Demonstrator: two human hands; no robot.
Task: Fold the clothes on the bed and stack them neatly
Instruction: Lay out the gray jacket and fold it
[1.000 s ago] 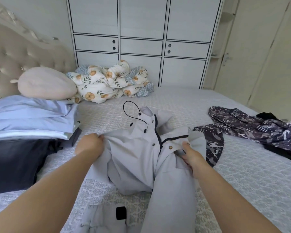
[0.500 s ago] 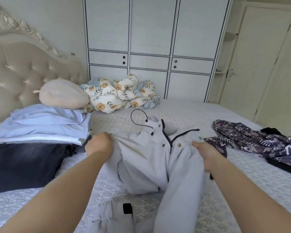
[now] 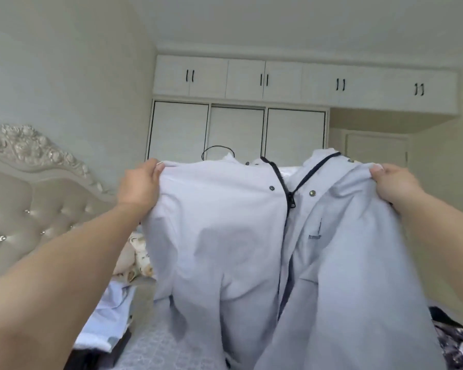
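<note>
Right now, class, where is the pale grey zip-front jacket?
In the head view, the pale grey zip-front jacket hangs centre frame above the bed, gripped at its shoulders by the left hand and right hand.

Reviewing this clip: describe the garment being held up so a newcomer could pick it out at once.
In front of the white wardrobe, the left hand and right hand grip one garment by its shoulders. It is the pale grey jacket, hanging front-on. Its dark zipper and snap buttons set it apart from the patterned dark clothes at lower right.
</note>
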